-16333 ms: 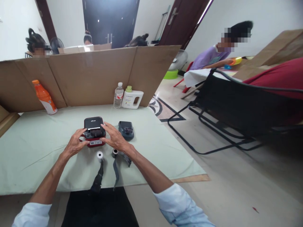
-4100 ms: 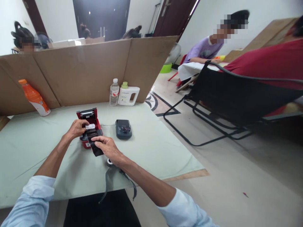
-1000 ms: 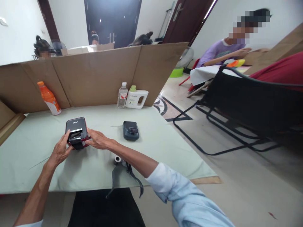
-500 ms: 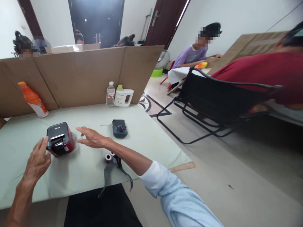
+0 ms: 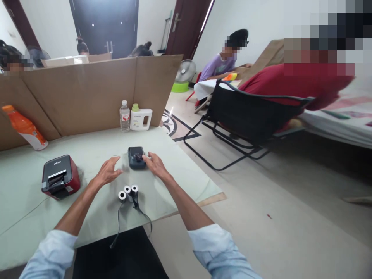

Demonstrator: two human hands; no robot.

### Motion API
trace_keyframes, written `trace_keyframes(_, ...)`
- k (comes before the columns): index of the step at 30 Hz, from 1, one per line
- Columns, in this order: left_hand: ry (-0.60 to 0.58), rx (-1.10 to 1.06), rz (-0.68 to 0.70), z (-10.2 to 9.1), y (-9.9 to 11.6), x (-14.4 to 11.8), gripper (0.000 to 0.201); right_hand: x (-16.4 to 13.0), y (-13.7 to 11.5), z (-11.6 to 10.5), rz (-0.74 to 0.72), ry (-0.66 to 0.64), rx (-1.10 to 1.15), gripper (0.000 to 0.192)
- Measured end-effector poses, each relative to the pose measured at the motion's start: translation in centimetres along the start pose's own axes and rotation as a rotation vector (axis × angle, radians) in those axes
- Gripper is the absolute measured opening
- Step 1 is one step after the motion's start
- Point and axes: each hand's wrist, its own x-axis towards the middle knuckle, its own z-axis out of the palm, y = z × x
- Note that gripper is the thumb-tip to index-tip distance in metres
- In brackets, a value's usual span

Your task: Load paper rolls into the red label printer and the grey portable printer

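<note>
At the far left, at about nine o'clock from your hands, the red printer (image 5: 60,176) sits shut on the pale green table (image 5: 26,209), well apart from both hands. Your left hand (image 5: 107,173) hovers empty, fingers spread and loosely curled, with the dark blue printer (image 5: 136,157) at roughly two o'clock from it, just beside the fingertips but apart from them. That small printer lies flat near the table's middle, its long axis running twelve to six, the narrower end toward you. At six o'clock from it, three small rolls (image 5: 128,191) lie in a row, dark strips trailing over the table's near edge. Your right hand (image 5: 155,164) is also empty, fingers extended, and its fingertips reach the printer's right edge; whether they touch is hard to tell. The right hand is the nearer one, with the printer at about ten o'clock from it.
</note>
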Motion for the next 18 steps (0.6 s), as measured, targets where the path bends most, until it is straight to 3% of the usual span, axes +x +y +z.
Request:
trace_keyframes(4, -0.105, -0.127, -0.026, 2.8, 0.9, 4.3, 0.060, 0.2, -0.2, 0.2, -0.009, -0.065, 0.042, 0.051)
trace_keyframes(8, -0.066, -0.270, 0.006, 4.4, 1.8, 5.6, 0.055, 0.5, -1.2, 0.7, -0.064, -0.094, 0.148, 0.052)
trace_keyframes(12, 0.034, -0.283, -0.043, 4.0, 1.3, 4.2, 0.053, 0.4, -2.7, 1.4, -0.100, -0.114, 0.200, 0.049)
trace_keyframes(18, 0.173, -0.251, -0.152, 0.1, -2.1, -1.6, 0.065, 0.0, -6.7, 4.4, -0.238, -0.322, 0.258, 0.048)
